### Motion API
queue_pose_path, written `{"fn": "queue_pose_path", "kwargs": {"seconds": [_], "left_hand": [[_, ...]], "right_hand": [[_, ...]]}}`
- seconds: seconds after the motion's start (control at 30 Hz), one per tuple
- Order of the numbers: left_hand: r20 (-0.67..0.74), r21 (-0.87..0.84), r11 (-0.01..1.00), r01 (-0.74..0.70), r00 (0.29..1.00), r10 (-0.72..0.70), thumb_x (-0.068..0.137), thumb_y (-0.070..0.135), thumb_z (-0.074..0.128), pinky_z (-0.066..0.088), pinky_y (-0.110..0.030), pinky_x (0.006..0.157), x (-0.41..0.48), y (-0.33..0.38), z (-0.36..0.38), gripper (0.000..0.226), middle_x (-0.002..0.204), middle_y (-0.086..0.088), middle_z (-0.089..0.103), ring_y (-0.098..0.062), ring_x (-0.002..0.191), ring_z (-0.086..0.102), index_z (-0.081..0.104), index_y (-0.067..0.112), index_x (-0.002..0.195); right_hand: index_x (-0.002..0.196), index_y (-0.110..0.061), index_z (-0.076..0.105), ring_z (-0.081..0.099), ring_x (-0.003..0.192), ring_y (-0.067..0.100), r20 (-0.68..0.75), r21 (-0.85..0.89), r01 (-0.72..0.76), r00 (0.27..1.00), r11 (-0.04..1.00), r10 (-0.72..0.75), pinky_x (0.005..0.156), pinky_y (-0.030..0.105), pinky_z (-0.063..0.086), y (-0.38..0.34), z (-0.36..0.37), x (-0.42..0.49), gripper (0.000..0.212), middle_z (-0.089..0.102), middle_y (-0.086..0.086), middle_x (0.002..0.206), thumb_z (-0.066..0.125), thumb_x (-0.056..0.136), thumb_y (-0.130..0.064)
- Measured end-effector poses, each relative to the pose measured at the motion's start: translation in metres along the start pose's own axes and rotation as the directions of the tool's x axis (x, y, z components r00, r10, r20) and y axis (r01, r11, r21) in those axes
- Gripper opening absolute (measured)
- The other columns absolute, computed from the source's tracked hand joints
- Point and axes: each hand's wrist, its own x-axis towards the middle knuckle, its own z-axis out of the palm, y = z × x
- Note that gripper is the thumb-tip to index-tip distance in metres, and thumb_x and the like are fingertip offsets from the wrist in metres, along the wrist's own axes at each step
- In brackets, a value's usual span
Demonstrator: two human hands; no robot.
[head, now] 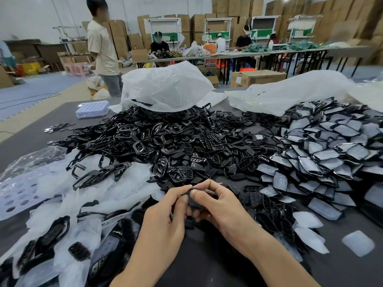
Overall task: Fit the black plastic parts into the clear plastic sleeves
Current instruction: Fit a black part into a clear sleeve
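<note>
Nearer than the fingers (178, 190) and to their left, clear sleeves (68, 230) lie loose and crumpled, with a few black pieces mixed in among them. To the right of the fingers, a handful more empty sleeves lie flat on the dark table (352, 274).

Between those two patches the left hand (165, 216) and the right hand (219, 208) meet. Their fingers are curled in, and thumbs and forefingers together pinch one small black part (193, 203). The fingers cover most of it, so I cannot tell whether a sleeve is already partly on. By my reading, this piece is the one being fitted.

Just beyond the fingertips the heap of black parts (176, 141) begins. It is a broad mound of bare frames and gridded inserts, none of them sleeved as far as I can see. Beyond the fingers and to their right, the sleeved pieces (323, 156) lie overlapping in a wide spread, each a dark shape under a milky cover.

Judging by the two piles, a good share is done. The bare heap looks at least as large as the sleeved spread, though, so much of the job is left.

Farther off than both piles, white plastic bags (165, 85) slump open over the back of the heap, and a lilac tray (92, 108) sits far to the left.
</note>
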Motion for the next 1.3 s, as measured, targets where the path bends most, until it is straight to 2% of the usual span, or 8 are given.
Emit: {"fn": "queue_pose_path", "kwargs": {"seconds": [0.13,0.33,0.57,0.7,0.83,1.0,1.13,1.3], "left_hand": [[0.038,0.07,0.997,-0.036,0.999,0.034,0.102,0.027,0.045,0.044,-0.005,0.071,0.0,0.001,-0.002,0.033,0.084,0.02,0.068,-0.002,0.08,0.067,0.058,0.055,0.114],[0.055,0.157,0.986,-0.048,0.998,0.04,0.101,0.048,0.034,0.045,-0.011,0.081,-0.002,0.007,-0.007,0.031,0.101,0.027,0.064,0.001,0.095,0.064,0.049,0.052,0.128],[0.191,0.295,0.919,-0.261,0.959,0.211,0.096,0.022,0.044,0.051,-0.03,0.077,-0.002,0.01,-0.004,0.031,0.1,0.017,0.066,-0.009,0.088,0.064,0.062,0.03,0.121],[0.281,0.274,0.905,-0.324,0.927,0.247,0.087,0.019,0.051,0.046,-0.022,0.063,-0.005,0.016,0.001,0.036,0.077,0.016,0.057,-0.008,0.066,0.054,0.066,0.03,0.118],[0.269,0.252,0.913,-0.321,0.93,0.253,0.089,0.018,0.051,0.043,-0.017,0.061,-0.005,0.017,0.0,0.036,0.075,0.014,0.058,-0.008,0.063,0.051,0.069,0.029,0.118],[0.058,0.163,0.98,-0.115,0.993,0.107,0.093,0.032,0.044,0.04,-0.007,0.062,-0.005,0.01,-0.004,0.032,0.076,0.021,0.062,0.004,0.063,0.055,0.062,0.043,0.118],[-0.05,0.045,0.999,0.019,0.999,-0.017,0.094,0.048,0.038,0.044,-0.023,0.053,-0.004,0.0,-0.002,0.026,0.071,0.007,0.062,-0.017,0.06,0.058,0.052,0.057,0.113],[-0.054,-0.097,0.989,0.11,0.992,-0.115,0.095,0.053,0.044,0.049,-0.027,0.059,-0.001,-0.001,0.001,0.024,0.078,0.005,0.066,-0.016,0.065,0.061,0.057,0.049,0.115]], "right_hand": [[0.084,-0.016,0.057,0.06,0.061,0.019,0.028,-0.029,-0.012,1.0,1.0,0.013,0.059,0.026,0.051,-0.002,-0.001,-0.003,0.013,0.068,0.014,0.075,0.069,0.09,-0.016],[0.079,-0.011,0.048,0.06,0.059,0.012,-0.081,-0.032,0.047,0.995,0.998,-0.05,0.058,0.021,0.051,-0.009,0.0,-0.004,0.022,0.063,0.002,0.067,0.063,0.095,-0.006],[0.06,-0.029,0.05,0.05,0.054,0.008,-0.201,-0.025,0.089,0.975,0.996,-0.092,0.057,0.021,0.048,-0.006,-0.004,0.001,0.04,0.053,-0.006,0.058,0.068,0.091,-0.011],[0.064,-0.024,0.049,0.062,0.058,0.017,-0.224,0.009,0.06,0.973,0.998,-0.056,0.059,0.025,0.052,-0.007,-0.006,0.001,0.035,0.055,0.005,0.066,0.069,0.09,-0.012],[0.066,-0.021,0.048,0.062,0.059,0.018,-0.229,0.027,0.046,0.973,0.999,-0.038,0.058,0.026,0.051,-0.009,-0.005,0.0,0.034,0.057,0.007,0.066,0.067,0.092,-0.008],[0.064,-0.021,0.047,0.055,0.054,0.013,-0.213,0.032,0.056,0.976,0.998,-0.048,0.058,0.024,0.051,-0.01,-0.001,0.0,0.036,0.055,0.001,0.062,0.068,0.09,-0.007],[0.066,-0.021,0.046,0.061,0.06,0.019,-0.178,0.032,0.039,0.983,0.999,-0.033,0.062,0.024,0.053,-0.009,0.0,-0.003,0.035,0.056,0.007,0.07,0.072,0.087,-0.013],[0.07,-0.019,0.049,0.062,0.059,0.016,-0.107,0.058,0.025,0.994,0.998,-0.019,0.063,0.027,0.055,-0.008,0.002,-0.004,0.027,0.06,0.007,0.072,0.074,0.08,-0.019]]}}
